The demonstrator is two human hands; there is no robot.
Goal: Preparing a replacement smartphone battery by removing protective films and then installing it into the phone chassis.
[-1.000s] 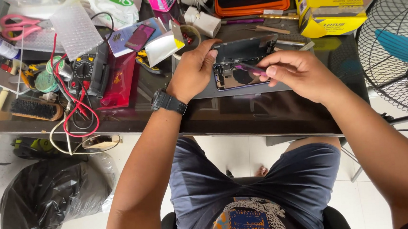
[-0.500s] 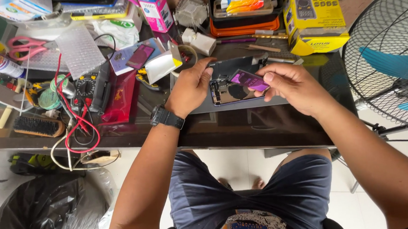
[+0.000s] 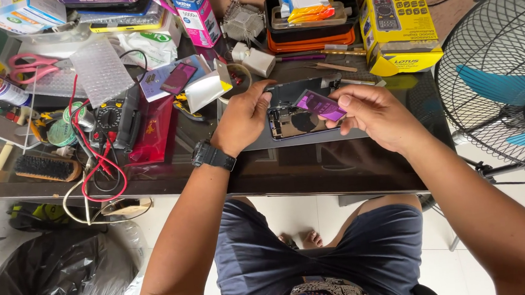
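Opened phone: one, laid on the grey mat, steadied by the left hand, fingers curled at its edge.
Purple battery: one, pinched by the right hand above the phone.
Scissors: one pink pair, far left.

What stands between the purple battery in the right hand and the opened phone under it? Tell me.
Nothing visible does. The right hand holds the purple battery by its edge, tilted just over the opened phone. The left hand grips the phone's left edge, clear of the battery.
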